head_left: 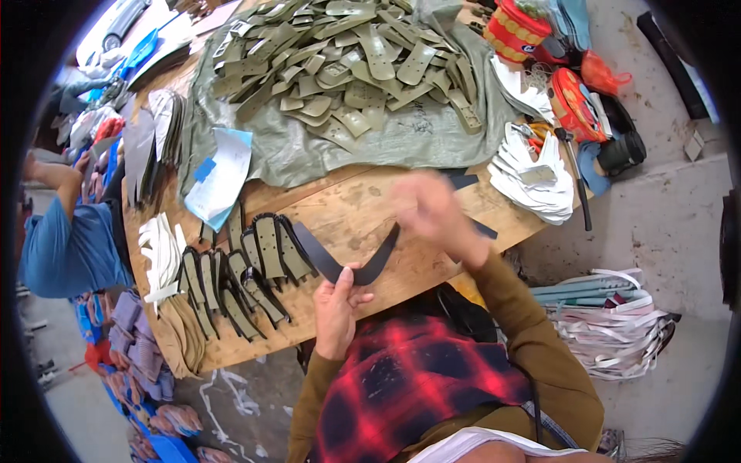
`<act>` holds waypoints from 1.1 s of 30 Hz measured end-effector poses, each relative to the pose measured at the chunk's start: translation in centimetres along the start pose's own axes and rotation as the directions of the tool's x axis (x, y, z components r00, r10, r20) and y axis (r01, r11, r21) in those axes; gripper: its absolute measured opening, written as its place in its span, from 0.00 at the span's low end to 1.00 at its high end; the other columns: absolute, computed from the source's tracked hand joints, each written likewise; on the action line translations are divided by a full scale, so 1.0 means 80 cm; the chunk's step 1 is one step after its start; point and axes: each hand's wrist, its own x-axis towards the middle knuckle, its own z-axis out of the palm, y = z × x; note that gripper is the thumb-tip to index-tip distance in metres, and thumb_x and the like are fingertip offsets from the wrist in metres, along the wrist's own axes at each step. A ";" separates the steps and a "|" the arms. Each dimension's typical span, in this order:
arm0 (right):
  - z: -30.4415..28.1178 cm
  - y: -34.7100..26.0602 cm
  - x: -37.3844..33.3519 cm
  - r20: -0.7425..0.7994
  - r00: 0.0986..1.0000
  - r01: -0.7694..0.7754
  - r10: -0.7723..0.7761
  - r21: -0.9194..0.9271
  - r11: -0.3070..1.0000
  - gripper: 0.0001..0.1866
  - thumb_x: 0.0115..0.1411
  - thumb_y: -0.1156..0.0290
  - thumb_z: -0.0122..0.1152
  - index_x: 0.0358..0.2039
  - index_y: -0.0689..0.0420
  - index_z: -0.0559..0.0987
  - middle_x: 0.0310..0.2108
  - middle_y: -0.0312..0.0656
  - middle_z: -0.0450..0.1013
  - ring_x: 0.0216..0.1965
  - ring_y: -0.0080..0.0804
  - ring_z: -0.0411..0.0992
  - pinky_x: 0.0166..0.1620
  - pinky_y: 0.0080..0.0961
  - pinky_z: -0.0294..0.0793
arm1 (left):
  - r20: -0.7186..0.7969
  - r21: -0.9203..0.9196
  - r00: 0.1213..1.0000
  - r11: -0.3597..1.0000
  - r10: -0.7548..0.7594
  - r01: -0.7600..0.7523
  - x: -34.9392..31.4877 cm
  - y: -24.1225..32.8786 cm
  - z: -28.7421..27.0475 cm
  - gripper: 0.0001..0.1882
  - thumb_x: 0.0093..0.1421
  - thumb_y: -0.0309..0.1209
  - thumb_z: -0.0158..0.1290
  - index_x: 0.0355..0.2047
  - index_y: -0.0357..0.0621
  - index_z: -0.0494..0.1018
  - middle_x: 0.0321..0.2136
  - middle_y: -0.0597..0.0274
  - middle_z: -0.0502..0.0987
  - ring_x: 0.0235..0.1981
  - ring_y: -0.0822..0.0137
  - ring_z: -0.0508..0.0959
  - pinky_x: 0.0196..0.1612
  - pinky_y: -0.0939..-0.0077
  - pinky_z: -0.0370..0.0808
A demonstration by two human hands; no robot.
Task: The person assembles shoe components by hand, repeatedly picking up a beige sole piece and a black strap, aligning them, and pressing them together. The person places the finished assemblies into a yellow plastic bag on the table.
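A dark grey-black strip [373,267], bent into a V, is pinched at its bottom between the thumb and fingers of my left hand [337,315]. It is held at the near edge of the wooden table [328,204]. My right hand [432,212] is smeared by motion beside the strip's upper right end. Whether it touches the strip or holds anything cannot be made out. Left of the strip lie several curved olive pieces with black edges [270,245], each with small holes. Partly under my right hand and wrist are more dark strips [485,229].
A large heap of olive curved pieces [363,73] lies on a grey-green sheet [289,158]. White strips [158,251], tan pieces [176,339] and a paper [224,174] lie at left. White pieces [532,174] and a black-handled tool [577,177] are at right. Another person [69,239] sits far left.
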 end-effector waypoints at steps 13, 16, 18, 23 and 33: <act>-0.104 0.220 0.064 -0.074 0.714 -0.639 0.696 -0.477 0.604 0.28 0.50 0.46 0.62 0.33 0.63 0.76 0.36 0.56 0.76 0.39 0.55 0.74 0.40 0.46 0.70 | 0.082 -0.356 0.994 0.934 0.066 -0.033 -0.039 0.038 -0.004 0.13 0.69 0.28 0.45 0.51 0.36 0.70 0.55 0.52 0.71 0.56 0.62 0.72 0.61 0.68 0.72; -0.111 0.205 0.042 -0.130 0.743 -0.651 0.656 -0.367 0.664 0.25 0.55 0.50 0.60 0.33 0.64 0.76 0.35 0.55 0.76 0.39 0.53 0.75 0.40 0.46 0.70 | 0.118 -0.443 0.993 0.896 0.031 0.024 -0.042 0.043 0.006 0.15 0.70 0.30 0.43 0.52 0.37 0.68 0.56 0.49 0.69 0.60 0.59 0.69 0.65 0.64 0.68; -0.113 0.209 0.011 -0.202 0.836 -0.518 0.510 0.018 0.855 0.18 0.60 0.57 0.57 0.35 0.63 0.78 0.35 0.50 0.77 0.36 0.45 0.76 0.36 0.38 0.72 | 0.109 -0.515 0.994 0.855 -0.004 0.060 -0.047 0.048 0.014 0.18 0.71 0.34 0.40 0.56 0.36 0.63 0.58 0.43 0.66 0.61 0.55 0.66 0.67 0.60 0.64; -0.057 -0.025 0.008 0.166 0.783 -0.494 0.599 0.751 0.438 0.12 0.64 0.70 0.56 0.45 0.62 0.76 0.35 0.39 0.78 0.31 0.25 0.76 0.30 0.19 0.72 | 0.132 -0.537 0.991 0.839 -0.017 0.086 -0.048 0.044 0.020 0.21 0.72 0.37 0.37 0.60 0.37 0.58 0.60 0.39 0.63 0.62 0.54 0.65 0.66 0.59 0.64; 0.025 -0.116 -0.019 0.257 0.959 -0.213 0.118 0.383 0.899 0.17 0.57 0.72 0.65 0.46 0.63 0.75 0.24 0.43 0.73 0.20 0.27 0.69 0.23 0.24 0.66 | 0.118 -0.515 0.992 0.852 -0.035 0.091 -0.049 0.031 0.018 0.21 0.73 0.39 0.37 0.61 0.44 0.61 0.55 0.60 0.70 0.56 0.65 0.71 0.62 0.64 0.69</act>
